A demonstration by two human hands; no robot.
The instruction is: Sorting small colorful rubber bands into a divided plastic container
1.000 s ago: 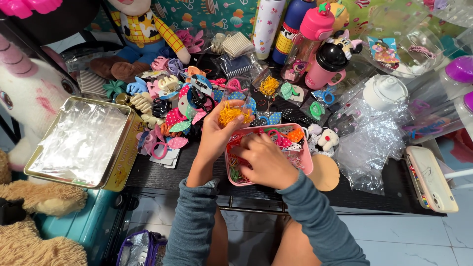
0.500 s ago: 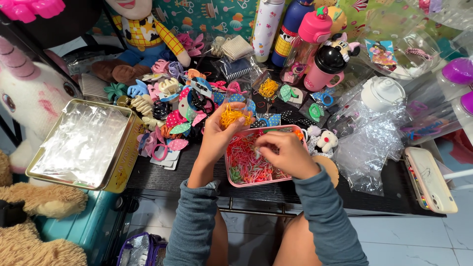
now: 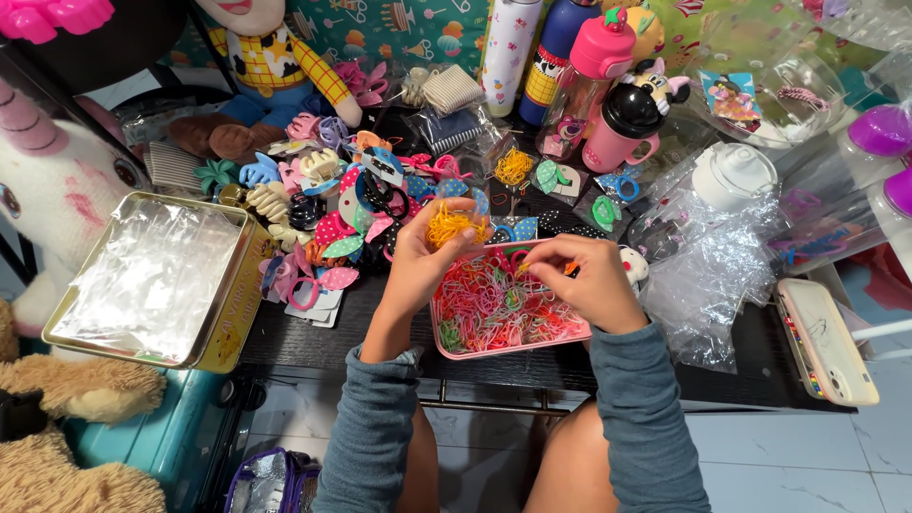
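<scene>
Over the pink tray (image 3: 508,349), the left hand (image 3: 418,266) grips yellow bands (image 3: 446,226); the right hand (image 3: 589,280) pinches one band (image 3: 522,269).

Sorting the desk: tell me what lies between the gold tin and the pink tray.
In the head view, between the gold tin and the pink tray lie bare black desk and the left hand, holding a bag of yellow bands.

This looks like a home, most likely a child's room or play corner. Soft toys crowd the edges: a white unicorn plush (image 3: 52,180), a cowboy doll (image 3: 271,52) and a shaggy tan plush (image 3: 76,456). The dark desk (image 3: 313,337) is heaped with hair clips (image 3: 323,204), bows and cartoon drinking bottles (image 3: 617,104), against colourful party-patterned paper (image 3: 399,28), above a pale tiled floor (image 3: 788,465).
</scene>
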